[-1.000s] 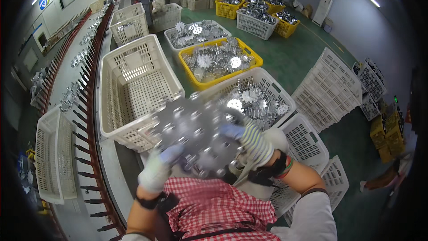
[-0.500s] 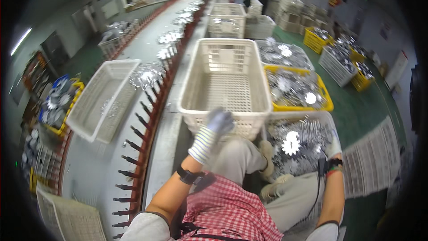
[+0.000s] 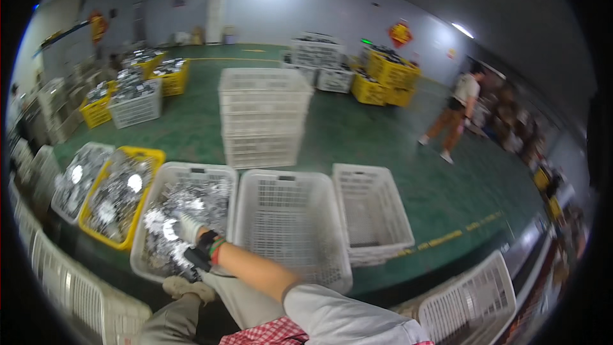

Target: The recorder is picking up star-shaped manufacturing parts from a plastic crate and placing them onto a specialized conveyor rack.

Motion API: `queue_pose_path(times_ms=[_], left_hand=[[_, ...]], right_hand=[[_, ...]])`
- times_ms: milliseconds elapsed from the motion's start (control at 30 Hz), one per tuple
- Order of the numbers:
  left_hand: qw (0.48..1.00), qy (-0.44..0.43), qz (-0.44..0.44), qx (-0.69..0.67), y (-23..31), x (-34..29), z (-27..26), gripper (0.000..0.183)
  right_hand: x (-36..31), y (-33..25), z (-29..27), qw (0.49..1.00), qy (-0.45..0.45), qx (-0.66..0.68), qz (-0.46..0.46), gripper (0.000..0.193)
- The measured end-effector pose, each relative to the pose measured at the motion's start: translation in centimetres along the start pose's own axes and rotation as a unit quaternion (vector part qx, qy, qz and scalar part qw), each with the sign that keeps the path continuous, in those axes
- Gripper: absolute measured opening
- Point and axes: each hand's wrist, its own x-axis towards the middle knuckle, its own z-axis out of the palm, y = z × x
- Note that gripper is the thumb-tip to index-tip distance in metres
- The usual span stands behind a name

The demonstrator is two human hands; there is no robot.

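Note:
My right hand, in a pale work glove, reaches into a white crate filled with shiny toothed metal discs. It touches or hovers just above the discs, and glare and blur hide its fingers. On its wrist are a black strap and green and red bands. My left hand is out of view. Against the left side of this crate stands a yellow crate holding more shiny metal pieces. Against its right side stands a white crate with no parts visible inside.
Further right sits another white crate. A tall stack of white crates rises behind the row. White crates line the near left, and one tilts at the near right. Beyond, a person walks near loaded yellow crates.
My view has swung to the right, away from the long conveyor. My left hand, earlier at the rim of a white crate, has left the picture. My right hand moved from the crate's side to over the discs.

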Motion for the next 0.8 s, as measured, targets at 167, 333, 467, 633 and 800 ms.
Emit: queue_pose_path(times_ms=[167,333,467,633,800], left_hand=[[0.995,-0.084,0.042,0.013,-1.0,1.4,7.5,0.036],[0.992,-0.123,0.041,0.007,-1.6,1.8,10.8,0.037],[0.991,-0.124,0.046,0.010,-1.4,2.1,10.9,0.038],[0.992,-0.121,0.044,0.013,-1.5,2.0,10.7,0.039],[0.991,-0.123,0.045,0.019,-1.5,1.9,10.8,0.040]], right_hand=[[-6.0,-3.2,2.1,0.994,0.049,0.040,-0.085,0.051],[-5.0,-1.7,2.1,0.995,0.043,0.023,-0.084,0.039],[-5.9,-1.9,3.5,0.996,0.047,0.017,-0.079,0.036],[-5.5,-1.9,3.1,0.996,0.065,0.019,-0.052,0.036],[-3.5,-1.3,2.0,0.996,0.067,0.012,-0.062,0.036]])
